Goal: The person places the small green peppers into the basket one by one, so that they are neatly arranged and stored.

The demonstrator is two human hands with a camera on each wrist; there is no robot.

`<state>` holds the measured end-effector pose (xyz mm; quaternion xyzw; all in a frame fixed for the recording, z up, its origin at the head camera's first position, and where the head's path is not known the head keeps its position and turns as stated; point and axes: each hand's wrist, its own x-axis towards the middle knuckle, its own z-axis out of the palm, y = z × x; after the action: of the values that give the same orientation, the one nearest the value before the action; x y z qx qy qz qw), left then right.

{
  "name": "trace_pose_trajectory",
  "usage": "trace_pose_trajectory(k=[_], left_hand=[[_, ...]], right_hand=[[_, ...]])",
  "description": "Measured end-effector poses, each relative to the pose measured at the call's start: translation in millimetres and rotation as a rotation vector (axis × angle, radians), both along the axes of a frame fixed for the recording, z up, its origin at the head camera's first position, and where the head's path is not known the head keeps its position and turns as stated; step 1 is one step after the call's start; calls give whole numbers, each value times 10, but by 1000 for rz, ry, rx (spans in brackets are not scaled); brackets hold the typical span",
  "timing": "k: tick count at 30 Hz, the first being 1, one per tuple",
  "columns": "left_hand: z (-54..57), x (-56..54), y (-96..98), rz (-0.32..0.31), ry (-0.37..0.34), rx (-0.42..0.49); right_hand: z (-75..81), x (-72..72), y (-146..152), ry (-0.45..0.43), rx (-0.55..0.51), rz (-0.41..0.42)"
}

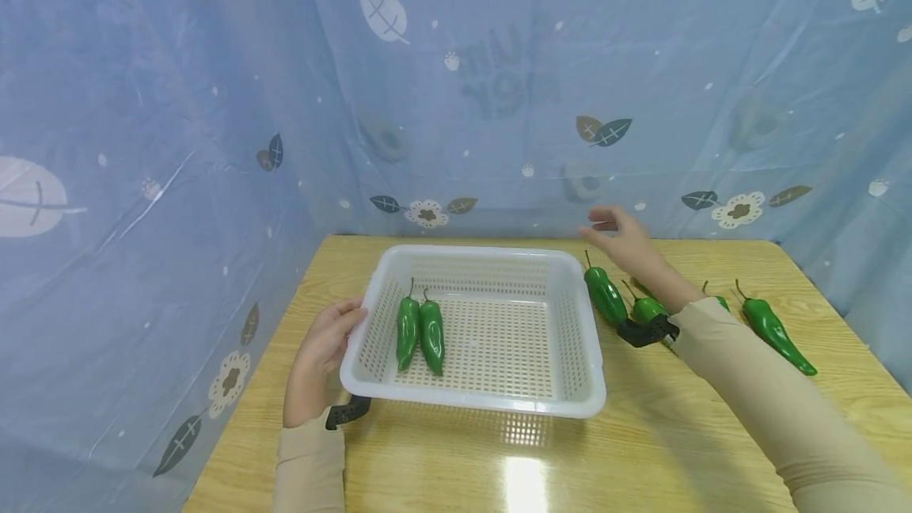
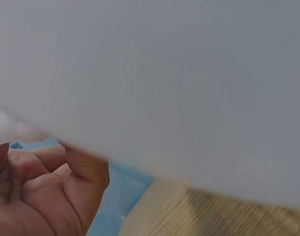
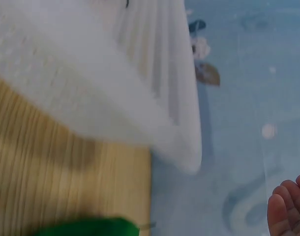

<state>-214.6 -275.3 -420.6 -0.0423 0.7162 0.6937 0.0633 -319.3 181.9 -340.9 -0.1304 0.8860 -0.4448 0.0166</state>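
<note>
A white plastic basket (image 1: 473,400) with slotted walls stands in the middle of the head view. Two green chili peppers (image 1: 408,332) lie side by side in its left part. My left hand (image 1: 329,339) grips the basket's left rim, with fingertips at the edge; the left wrist view shows its curled fingers (image 2: 86,169) under the white wall. Beyond the basket's far right corner, my right hand (image 1: 627,244) is in the air with nothing in it, its fingers (image 3: 278,211) loosely bent. Below it, a green pepper (image 1: 606,297) lies beside the basket's right wall.
More green peppers lie on the wooden table (image 1: 427,465) at the right, one of them a long pepper (image 1: 773,331) near the table's right side. My right forearm partly covers several others. A blue patterned curtain (image 1: 470,101) hangs behind and to the left.
</note>
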Motion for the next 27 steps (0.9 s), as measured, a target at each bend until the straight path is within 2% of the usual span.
trace_pose_trajectory(k=[8,18,27], left_hand=[[5,9,-2,-7,4,2],[-14,2,-16,-23,9,-5],[-25,-12,-17,-20,17,-21]], right_hand=[[-118,-26,469,-3,37,-67],[-349,64,991,-58,68,-135],[-613,156,1250,-83,118,-114]])
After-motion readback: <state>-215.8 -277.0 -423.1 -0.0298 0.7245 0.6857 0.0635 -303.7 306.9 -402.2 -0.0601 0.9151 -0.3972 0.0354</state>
